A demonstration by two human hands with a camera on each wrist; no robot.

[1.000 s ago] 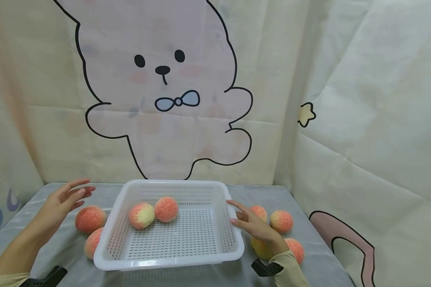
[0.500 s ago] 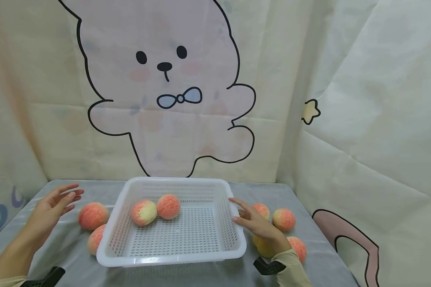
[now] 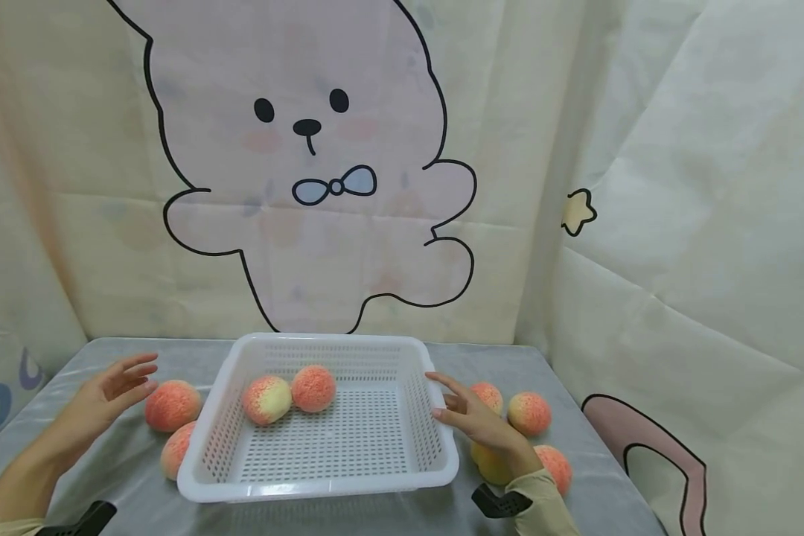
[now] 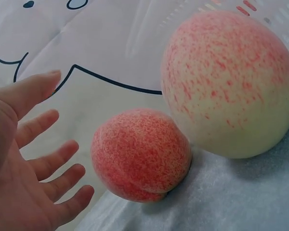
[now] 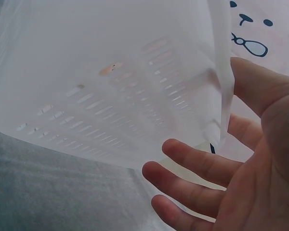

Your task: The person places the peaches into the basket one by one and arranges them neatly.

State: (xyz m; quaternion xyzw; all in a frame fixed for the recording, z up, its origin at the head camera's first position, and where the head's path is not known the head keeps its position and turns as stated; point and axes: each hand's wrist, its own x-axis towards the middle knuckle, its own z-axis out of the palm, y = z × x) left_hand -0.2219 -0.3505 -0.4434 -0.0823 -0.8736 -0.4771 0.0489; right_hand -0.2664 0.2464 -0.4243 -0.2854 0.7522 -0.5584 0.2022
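Observation:
My left hand (image 3: 110,391) is just left of a red peach (image 3: 173,406), fingers spread and holding nothing. In the left wrist view that peach (image 4: 142,154) lies in front of the fingertips (image 4: 77,173), with a paler peach (image 4: 229,84) nearer the camera. This second peach (image 3: 176,450) sits against the left side of a white plastic basket (image 3: 315,487). My right hand (image 3: 479,420) holds the basket's right rim with thumb and index finger. The right wrist view shows the other fingers (image 5: 183,187) outside the perforated wall (image 5: 111,110). Two peaches, one yellow-red (image 3: 266,400) and one pinkish red (image 3: 313,388), lie inside.
Right of the basket, several more peaches (image 3: 529,413) lie around and partly behind my right forearm. A grey cloth covers the table (image 3: 496,361). Behind it hangs a curtain (image 3: 496,112) with a cartoon bear, and another curtain (image 3: 710,223) closes the right side.
My left hand has moved left, then come down beside the red peach, its fingers turning toward it. The right hand stays on the basket rim. The head view has shifted slightly.

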